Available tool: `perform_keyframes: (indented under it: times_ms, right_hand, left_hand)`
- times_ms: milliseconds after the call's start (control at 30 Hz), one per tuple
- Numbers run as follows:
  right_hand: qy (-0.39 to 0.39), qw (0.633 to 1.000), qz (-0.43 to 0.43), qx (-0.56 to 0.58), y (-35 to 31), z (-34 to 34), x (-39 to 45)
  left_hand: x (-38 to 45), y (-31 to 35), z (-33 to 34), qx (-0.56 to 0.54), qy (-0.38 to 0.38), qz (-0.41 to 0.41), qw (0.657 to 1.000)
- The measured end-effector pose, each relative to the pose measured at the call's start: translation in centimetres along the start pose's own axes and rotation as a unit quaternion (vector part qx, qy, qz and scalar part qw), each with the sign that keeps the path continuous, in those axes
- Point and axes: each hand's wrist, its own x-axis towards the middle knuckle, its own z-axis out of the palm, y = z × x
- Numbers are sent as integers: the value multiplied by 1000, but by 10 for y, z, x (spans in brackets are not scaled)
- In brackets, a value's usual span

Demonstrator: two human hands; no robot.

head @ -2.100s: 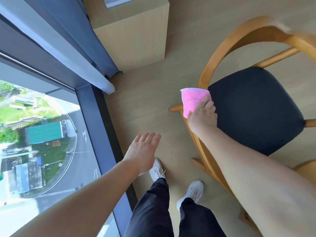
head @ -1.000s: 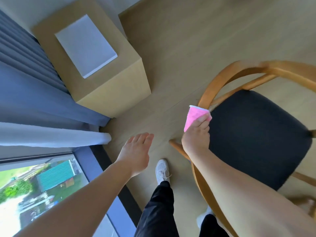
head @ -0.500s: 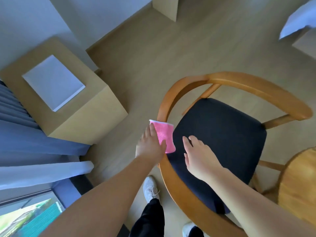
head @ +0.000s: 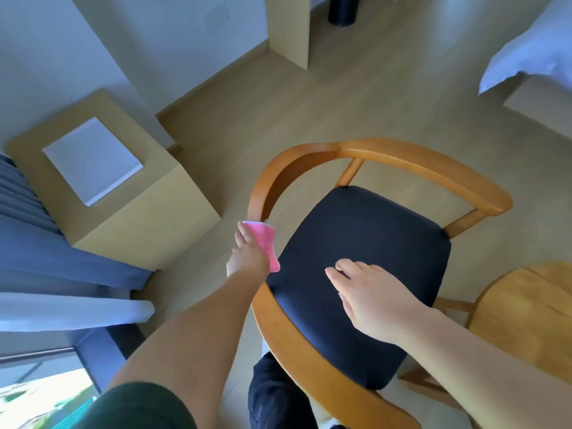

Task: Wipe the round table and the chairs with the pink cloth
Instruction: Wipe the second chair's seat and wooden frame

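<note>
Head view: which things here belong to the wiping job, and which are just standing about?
Part of the job:
- pink cloth, held by the left hand against the chair's rail
- chair, wooden frame, dark seat
- round table, only its edge shows
- right hand, open over the seat

Standing about:
- wooden cabinet
- curtain
- bed corner
- black bin

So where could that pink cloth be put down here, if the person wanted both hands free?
The dark seat of the chair is bare beyond the right hand. The round table edge at right shows bare wood. It is tight at the armrest, where the left hand holds the pink cloth.
</note>
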Motion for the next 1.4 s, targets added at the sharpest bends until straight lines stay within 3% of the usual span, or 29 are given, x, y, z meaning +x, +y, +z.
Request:
perform_keyframes:
  times_ms: [167, 433, 800, 1400]
  right_hand:
    - [3, 999, -22, 37, 2, -4, 31]
    - [32, 993, -2, 115, 13, -17, 89]
    - [29, 993, 31, 111, 64, -28, 120]
    - [19, 989, 102, 101, 119, -35, 150]
  left_hand:
    - [14, 1, 1, -26, -20, -29, 999]
    - [36, 11, 0, -67, 13, -48, 997]
    - [95, 52, -36, 128, 110, 72, 983]
    - [152, 112, -75, 259, 36, 156, 953]
